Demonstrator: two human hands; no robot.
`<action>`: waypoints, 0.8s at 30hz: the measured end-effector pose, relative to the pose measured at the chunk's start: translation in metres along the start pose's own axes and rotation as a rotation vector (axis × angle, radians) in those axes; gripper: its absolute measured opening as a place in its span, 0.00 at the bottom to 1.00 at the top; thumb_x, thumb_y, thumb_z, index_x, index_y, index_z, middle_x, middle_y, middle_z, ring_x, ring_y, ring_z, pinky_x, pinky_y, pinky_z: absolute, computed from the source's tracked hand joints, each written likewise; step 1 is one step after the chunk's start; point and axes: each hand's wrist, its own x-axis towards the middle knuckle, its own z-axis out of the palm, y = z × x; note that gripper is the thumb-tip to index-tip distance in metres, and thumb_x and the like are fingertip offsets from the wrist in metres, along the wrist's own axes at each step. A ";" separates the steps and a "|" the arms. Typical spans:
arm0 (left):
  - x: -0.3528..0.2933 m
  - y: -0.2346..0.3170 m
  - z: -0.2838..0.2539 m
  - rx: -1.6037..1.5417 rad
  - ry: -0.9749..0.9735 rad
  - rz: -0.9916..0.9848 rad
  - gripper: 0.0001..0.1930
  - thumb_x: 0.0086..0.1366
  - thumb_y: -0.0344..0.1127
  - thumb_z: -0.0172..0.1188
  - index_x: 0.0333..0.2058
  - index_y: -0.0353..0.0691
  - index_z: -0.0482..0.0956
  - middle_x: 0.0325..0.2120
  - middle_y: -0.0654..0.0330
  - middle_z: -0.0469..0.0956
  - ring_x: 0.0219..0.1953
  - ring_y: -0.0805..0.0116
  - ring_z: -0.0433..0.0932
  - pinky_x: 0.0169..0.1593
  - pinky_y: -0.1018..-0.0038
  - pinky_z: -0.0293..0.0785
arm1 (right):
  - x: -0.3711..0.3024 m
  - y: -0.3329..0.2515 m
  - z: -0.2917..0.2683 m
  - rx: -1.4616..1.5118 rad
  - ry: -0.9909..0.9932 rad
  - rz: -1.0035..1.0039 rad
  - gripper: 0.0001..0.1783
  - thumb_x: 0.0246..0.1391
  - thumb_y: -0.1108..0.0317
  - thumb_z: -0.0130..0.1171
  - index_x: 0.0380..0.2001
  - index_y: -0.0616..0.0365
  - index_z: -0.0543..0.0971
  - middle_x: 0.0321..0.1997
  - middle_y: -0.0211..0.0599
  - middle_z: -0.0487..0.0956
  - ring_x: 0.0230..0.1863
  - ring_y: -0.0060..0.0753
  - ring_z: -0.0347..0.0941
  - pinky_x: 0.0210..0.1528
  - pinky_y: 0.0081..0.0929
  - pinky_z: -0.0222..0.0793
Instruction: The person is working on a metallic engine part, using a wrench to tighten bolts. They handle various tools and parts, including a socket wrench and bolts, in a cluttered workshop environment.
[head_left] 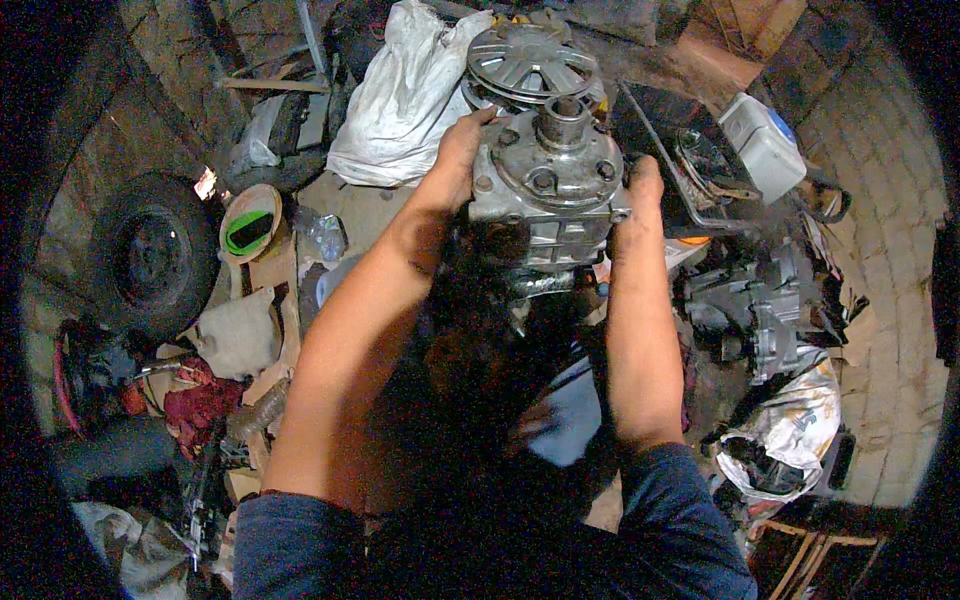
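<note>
As both hands (548, 165) clasp: gearbox (548, 195) between.

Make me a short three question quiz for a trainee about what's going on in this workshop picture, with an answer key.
1. True or false: both hands grip the grey metal gearbox housing.
2. What lies just beyond the housing? A) silver wheel cover B) blue bucket C) ladder
3. Which side of the picture shows the black tyre?

Key
1. True: left hand and right hand hold its sides.
2. A, the silver wheel cover.
3. The left side.
</note>
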 end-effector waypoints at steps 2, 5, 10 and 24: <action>0.011 -0.004 -0.013 0.021 0.059 -0.003 0.18 0.63 0.53 0.53 0.42 0.48 0.79 0.34 0.62 0.79 0.34 0.65 0.74 0.29 0.61 0.66 | -0.019 -0.005 0.016 -0.054 -0.022 -0.053 0.21 0.44 0.68 0.53 0.41 0.71 0.76 0.39 0.44 0.79 0.33 0.42 0.77 0.36 0.37 0.74; 0.021 -0.009 -0.027 0.033 0.001 -0.019 0.24 0.63 0.56 0.51 0.53 0.51 0.73 0.49 0.61 0.75 0.50 0.55 0.68 0.44 0.48 0.63 | -0.083 -0.032 0.038 -0.029 -0.049 -0.075 0.11 0.55 0.68 0.53 0.38 0.63 0.78 0.34 0.38 0.80 0.30 0.35 0.76 0.32 0.30 0.73; 0.002 0.004 -0.010 0.123 0.085 0.091 0.20 0.65 0.54 0.54 0.36 0.42 0.83 0.31 0.59 0.80 0.28 0.64 0.74 0.27 0.60 0.69 | -0.118 -0.068 0.019 -0.067 -0.208 -0.009 0.15 0.63 0.65 0.49 0.49 0.57 0.76 0.45 0.36 0.79 0.41 0.37 0.76 0.42 0.33 0.72; -0.041 0.020 -0.033 0.119 0.028 0.520 0.43 0.70 0.67 0.23 0.46 0.39 0.83 0.46 0.52 0.79 0.51 0.60 0.71 0.60 0.69 0.59 | -0.109 -0.070 -0.096 -0.479 0.091 -0.507 0.24 0.56 0.77 0.51 0.58 0.61 0.70 0.40 0.45 0.78 0.35 0.36 0.76 0.36 0.32 0.75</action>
